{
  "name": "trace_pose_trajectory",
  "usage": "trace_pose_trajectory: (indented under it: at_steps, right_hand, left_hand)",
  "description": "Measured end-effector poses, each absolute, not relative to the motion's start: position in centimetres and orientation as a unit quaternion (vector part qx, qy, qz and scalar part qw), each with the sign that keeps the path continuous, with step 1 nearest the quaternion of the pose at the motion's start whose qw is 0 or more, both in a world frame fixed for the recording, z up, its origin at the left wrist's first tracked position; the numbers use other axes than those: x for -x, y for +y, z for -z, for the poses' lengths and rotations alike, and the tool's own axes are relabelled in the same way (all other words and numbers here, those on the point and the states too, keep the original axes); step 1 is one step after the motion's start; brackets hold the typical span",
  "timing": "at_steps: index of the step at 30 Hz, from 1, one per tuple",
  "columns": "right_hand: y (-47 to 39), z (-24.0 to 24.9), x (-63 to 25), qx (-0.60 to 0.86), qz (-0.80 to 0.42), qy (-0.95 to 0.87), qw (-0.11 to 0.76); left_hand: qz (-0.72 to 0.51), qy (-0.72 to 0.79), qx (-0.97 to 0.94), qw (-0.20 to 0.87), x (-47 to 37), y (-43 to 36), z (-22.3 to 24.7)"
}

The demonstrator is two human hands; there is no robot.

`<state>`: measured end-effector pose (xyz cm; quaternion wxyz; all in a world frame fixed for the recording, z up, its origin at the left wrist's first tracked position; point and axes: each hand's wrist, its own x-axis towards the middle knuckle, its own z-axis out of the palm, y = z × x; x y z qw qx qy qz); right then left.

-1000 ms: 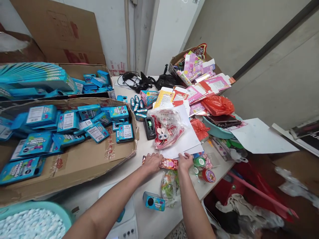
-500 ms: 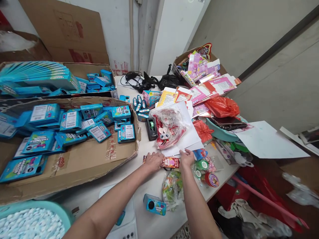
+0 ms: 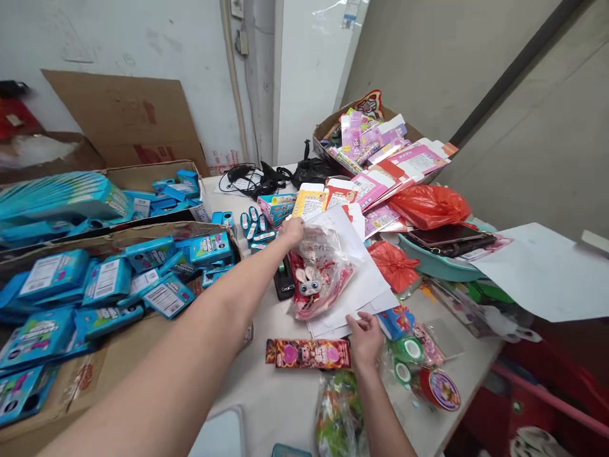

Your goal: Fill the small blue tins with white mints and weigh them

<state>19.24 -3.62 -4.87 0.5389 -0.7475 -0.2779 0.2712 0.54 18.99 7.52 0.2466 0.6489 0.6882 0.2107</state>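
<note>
My left hand [image 3: 292,231] reaches over to the top left corner of a stack of white paper sheets [image 3: 349,247], its fingers closed at the edge and partly hidden. At the lower edge of the same sheets, my right hand [image 3: 366,336] has its fingers bent onto the paper. On top of the stack lies a clear plastic bag [image 3: 328,266] with red print and a rabbit-face toy [image 3: 309,284]. A flat red candy box [image 3: 309,353] rests on the table in front, touched by neither hand. Beside the bag stands a black tape dispenser [image 3: 284,282], partly covered by my left arm.
Cartons of blue candy boxes [image 3: 107,279] fill the left side. Flattened printed boxes [image 3: 375,184] and a red plastic bag [image 3: 431,206] lie at the back right. Green tape rolls [image 3: 408,350], a round tub [image 3: 442,388] and a bagged green item [image 3: 339,412] are near my right arm.
My left hand has left the red candy box and moved up to the paper's far left corner. My right hand stays at the paper's lower edge. The view has shifted.
</note>
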Motion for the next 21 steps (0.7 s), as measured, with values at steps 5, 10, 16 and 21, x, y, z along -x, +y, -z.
trace_pose_trajectory:
  at_steps: [5,10,16,21]
  right_hand:
    - [-3.7,4.8,-19.2,0.748,-0.262,-0.270,0.546]
    - [-3.6,4.5,-19.4,0.770,-0.244,-0.288,0.514]
    - [-3.0,4.5,-19.3,0.765,-0.229,-0.297,0.523]
    - [-2.6,4.3,-19.1,0.774,-0.223,-0.299,0.511]
  left_hand:
    - [-0.201,0.657,-0.669,0.283,0.4,22.5,-5.0]
    - [-0.185,0.640,-0.686,0.293,0.9,24.0,-4.8]
    - [-0.153,0.653,-0.699,0.248,0.7,24.4,-6.1]
    - [-0.138,0.703,-0.663,0.219,-0.5,23.2,-6.1]
